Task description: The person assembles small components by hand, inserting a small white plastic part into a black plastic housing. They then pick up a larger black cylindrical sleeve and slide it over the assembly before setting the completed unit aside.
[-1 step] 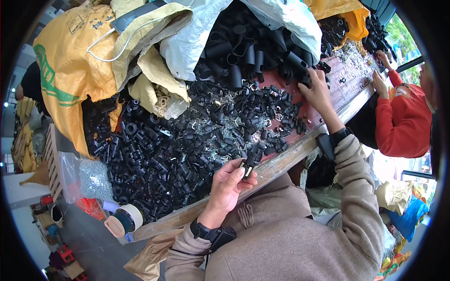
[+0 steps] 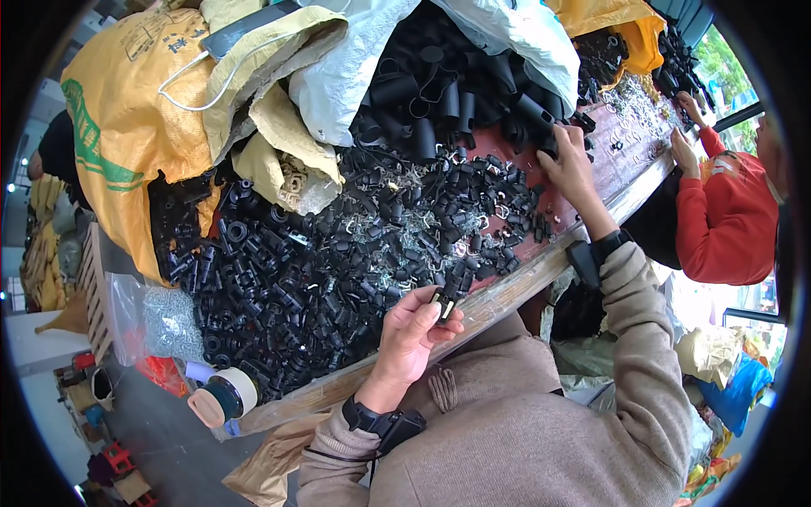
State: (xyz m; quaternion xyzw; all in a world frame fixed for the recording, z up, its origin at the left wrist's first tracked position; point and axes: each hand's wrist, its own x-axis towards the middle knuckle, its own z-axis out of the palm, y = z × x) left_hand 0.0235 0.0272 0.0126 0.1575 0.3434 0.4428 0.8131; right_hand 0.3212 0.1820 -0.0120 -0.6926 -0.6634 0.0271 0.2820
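My left hand (image 2: 413,334) is near the front edge of the table, pinching a small black plastic fitting (image 2: 445,302) with pale metal strips between thumb and fingers. My right hand (image 2: 571,169) reaches over the table to the right, thumb apart from the bent fingers. Its fingertips are at the end of a black plastic tube (image 2: 532,111), and nothing shows in its grasp. More black tubes (image 2: 425,139) spill from a white sack (image 2: 346,84). Small black cylinders, clips and wire pieces (image 2: 405,220) lie heaped between my hands.
Black ribbed fittings (image 2: 253,279) pile up at left beside a yellow woven sack (image 2: 127,127). On that sack rests a phone (image 2: 245,27) with a white cable. A tape roll (image 2: 235,393) sits at the wooden table edge (image 2: 515,296). A person in red (image 2: 731,211) works at right.
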